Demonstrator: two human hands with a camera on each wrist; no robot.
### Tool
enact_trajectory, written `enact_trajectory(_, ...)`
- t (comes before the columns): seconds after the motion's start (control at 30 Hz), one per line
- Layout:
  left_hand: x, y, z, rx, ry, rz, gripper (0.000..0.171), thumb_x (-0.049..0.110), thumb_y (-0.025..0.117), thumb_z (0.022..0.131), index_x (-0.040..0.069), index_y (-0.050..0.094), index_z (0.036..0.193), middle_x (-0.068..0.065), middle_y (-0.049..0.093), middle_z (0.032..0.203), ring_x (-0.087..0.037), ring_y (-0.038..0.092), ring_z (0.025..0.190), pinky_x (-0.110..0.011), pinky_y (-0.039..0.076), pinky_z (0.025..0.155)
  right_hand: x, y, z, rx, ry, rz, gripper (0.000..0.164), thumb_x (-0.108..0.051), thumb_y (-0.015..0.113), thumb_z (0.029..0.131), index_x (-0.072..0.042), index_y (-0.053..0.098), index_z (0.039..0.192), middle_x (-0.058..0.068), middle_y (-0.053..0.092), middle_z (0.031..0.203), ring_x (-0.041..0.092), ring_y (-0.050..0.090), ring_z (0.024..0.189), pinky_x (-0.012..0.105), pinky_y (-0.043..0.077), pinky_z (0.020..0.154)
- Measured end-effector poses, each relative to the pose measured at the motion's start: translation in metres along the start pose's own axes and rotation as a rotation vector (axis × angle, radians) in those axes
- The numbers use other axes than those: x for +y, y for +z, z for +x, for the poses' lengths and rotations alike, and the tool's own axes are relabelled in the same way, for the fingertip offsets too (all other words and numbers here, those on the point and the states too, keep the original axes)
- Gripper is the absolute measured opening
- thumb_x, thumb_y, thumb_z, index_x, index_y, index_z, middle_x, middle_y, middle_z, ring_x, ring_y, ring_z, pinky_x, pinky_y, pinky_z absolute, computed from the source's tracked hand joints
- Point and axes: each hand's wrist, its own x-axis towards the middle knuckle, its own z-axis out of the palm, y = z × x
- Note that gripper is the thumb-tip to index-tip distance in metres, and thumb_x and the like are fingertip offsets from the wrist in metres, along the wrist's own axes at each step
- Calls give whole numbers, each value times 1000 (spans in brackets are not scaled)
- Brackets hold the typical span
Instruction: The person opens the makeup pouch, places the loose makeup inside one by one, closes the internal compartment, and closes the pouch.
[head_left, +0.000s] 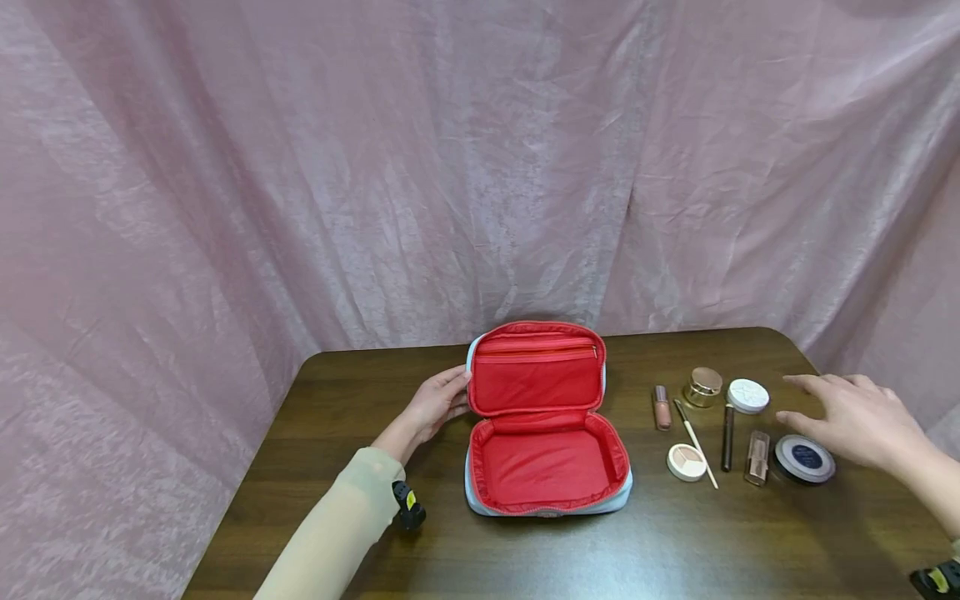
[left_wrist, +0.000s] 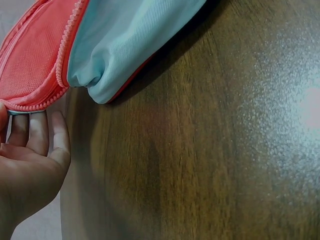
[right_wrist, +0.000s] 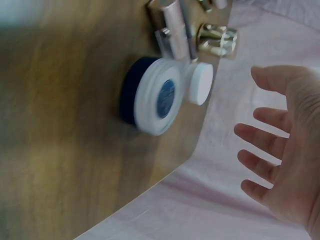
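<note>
A light blue makeup bag with a red lining [head_left: 551, 471] lies unzipped on the table, its lid [head_left: 534, 383] raised. My left hand [head_left: 438, 402] grips the lid's left edge; in the left wrist view the fingers of the left hand [left_wrist: 35, 160] reach behind the rim, with the thumb at the front. My right hand [head_left: 862, 417] hovers over the right side, fingers spread and holding nothing. Nearest to it are a round dark-based container with a clear lid [head_left: 805, 458] and a white round compact [head_left: 747, 396]. The right wrist view shows the palm and loose fingers [right_wrist: 262, 140] apart from them.
Left of these lie a clear-capped tube [head_left: 757, 457], a dark pencil [head_left: 727, 438], a gold-lidded jar [head_left: 703, 387], a thin white brush [head_left: 697, 444], a three-colour palette [head_left: 686, 462] and a lip gloss [head_left: 662, 407]. A pink curtain [head_left: 450, 167] hangs behind the wooden table [head_left: 315, 450].
</note>
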Motion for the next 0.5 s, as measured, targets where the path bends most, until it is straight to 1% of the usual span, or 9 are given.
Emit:
enact_trajectory(0.2,1,0,0,18,-9,-1,44,29,56,108,7,56,146,-8,72,115,-18,69,102,-47,52,99,14,5,-10,-77,35,-24,80,-67,67,88,-3,58,136,34,59,128,59,50,109,71,39,75)
enact_trajectory(0.3,1,0,1,22,-9,6,44,29,56,107,8,56,146,-7,72,114,-17,69,101,-47,52,99,19,8,-13,-117,40,-33,85,-70,68,86,-2,59,134,33,61,125,58,51,106,70,40,73)
enact_trajectory(0.43,0,0,1,13,-7,4,44,29,56,107,8,56,146,-7,72,115,-17,69,101,-46,52,99,23,15,-19,-167,42,-27,90,-73,72,80,-2,58,134,33,60,124,58,53,103,70,40,72)
enact_trajectory(0.5,-1,0,2,7,-6,-1,44,29,56,108,8,56,146,-7,72,115,-17,69,101,-46,52,98,25,20,-22,-175,37,-26,91,-72,76,76,-3,59,133,32,60,122,56,54,102,69,41,72)
